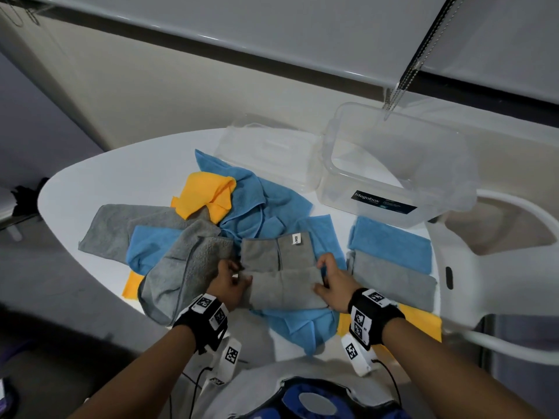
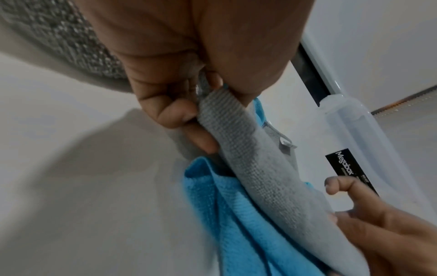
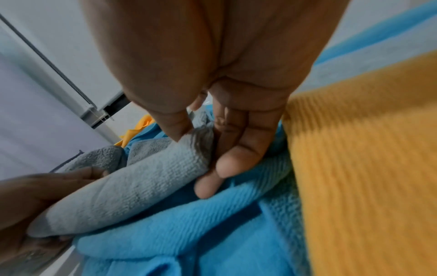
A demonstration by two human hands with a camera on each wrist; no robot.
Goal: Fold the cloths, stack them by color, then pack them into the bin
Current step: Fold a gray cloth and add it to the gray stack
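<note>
A grey cloth (image 1: pixel 281 273) lies half folded on top of a blue cloth (image 1: pixel 302 325) at the table's near middle. My left hand (image 1: pixel 231 282) pinches its left end (image 2: pixel 227 119), thumb above and fingers below. My right hand (image 1: pixel 325 282) pinches its right end (image 3: pixel 189 149) between thumb and fingers. To the right lie a folded blue cloth (image 1: pixel 391 246), a folded grey cloth (image 1: pixel 396 281) and a folded yellow cloth (image 1: pixel 423 323). The clear plastic bin (image 1: pixel 393 167) stands empty at the back right.
A heap of loose cloths fills the left and middle: grey (image 1: pixel 115 228), blue (image 1: pixel 257 195), yellow (image 1: pixel 205 198). The bin's clear lid (image 1: pixel 266 152) lies behind the heap. A white chair (image 1: pixel 499 267) stands against the table's right edge. A blind chain (image 1: pixel 402 77) hangs above the bin.
</note>
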